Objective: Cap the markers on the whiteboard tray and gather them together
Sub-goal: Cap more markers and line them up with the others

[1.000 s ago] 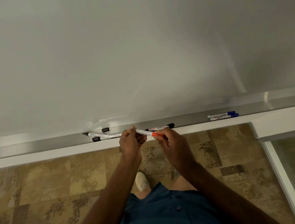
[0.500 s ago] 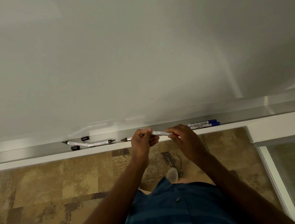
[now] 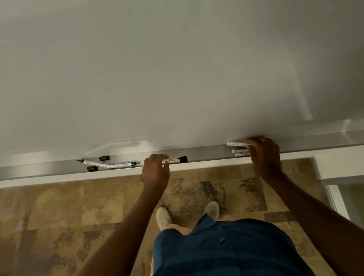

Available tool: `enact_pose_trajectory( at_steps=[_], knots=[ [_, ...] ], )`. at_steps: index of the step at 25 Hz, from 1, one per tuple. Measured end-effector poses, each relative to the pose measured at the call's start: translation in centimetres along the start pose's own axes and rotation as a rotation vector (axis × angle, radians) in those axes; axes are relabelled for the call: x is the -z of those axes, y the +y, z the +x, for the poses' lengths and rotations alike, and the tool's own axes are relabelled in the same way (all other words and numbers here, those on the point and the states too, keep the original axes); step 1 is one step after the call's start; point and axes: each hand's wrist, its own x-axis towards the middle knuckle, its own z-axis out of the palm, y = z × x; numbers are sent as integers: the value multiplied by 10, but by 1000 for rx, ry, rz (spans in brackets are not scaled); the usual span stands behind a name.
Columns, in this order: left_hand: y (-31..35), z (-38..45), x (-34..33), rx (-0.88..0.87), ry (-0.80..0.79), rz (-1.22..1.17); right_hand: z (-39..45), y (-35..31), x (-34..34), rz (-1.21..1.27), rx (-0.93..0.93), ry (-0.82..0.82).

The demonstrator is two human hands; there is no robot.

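Hands split along the whiteboard tray (image 3: 199, 154): right hand (image 3: 264, 153) grasps the gathered markers (image 3: 238, 149), left hand (image 3: 155, 170), fingers loosely spread, should pinch the black-capped marker (image 3: 176, 160) just under its fingertips.

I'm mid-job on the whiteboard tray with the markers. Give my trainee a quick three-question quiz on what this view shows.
1. True or false: the two markers at the tray's left end have their caps on.
2. How many loose black caps lie near them?
3. Which hand is at the group of three markers: A) left hand B) right hand?

Key: 1. False, both tips are bare. 2. Two. 3. B; the left hand is at the black-capped marker mid-tray.
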Motion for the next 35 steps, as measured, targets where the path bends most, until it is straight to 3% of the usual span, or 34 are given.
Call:
enact_pose_trajectory(
  at_steps=[4,7,14,16,20,24,28,35],
  knots=[
    [-6,11,1,-128,-161,294,0,6,-11,-16,-4,17],
    [-5,17,-3,-166,-196,372,-4,1,-17,-3,-68,31],
    [-8,25,-5,-242,-195,397,-13,-15,-20,61,-148,50],
    [-10,28,-4,-251,-197,395,-20,-37,-21,92,-90,55],
    [-12,31,-3,-270,-204,382,-32,-115,-41,227,183,-184],
    [-17,35,3,-308,-209,375,-25,-172,-64,78,294,-387],
    [-23,35,9,-327,-210,350,-18,-183,-68,-49,305,-379],
    [-34,32,17,-368,-183,249,-17,-187,-64,151,202,-358]
  ],
)
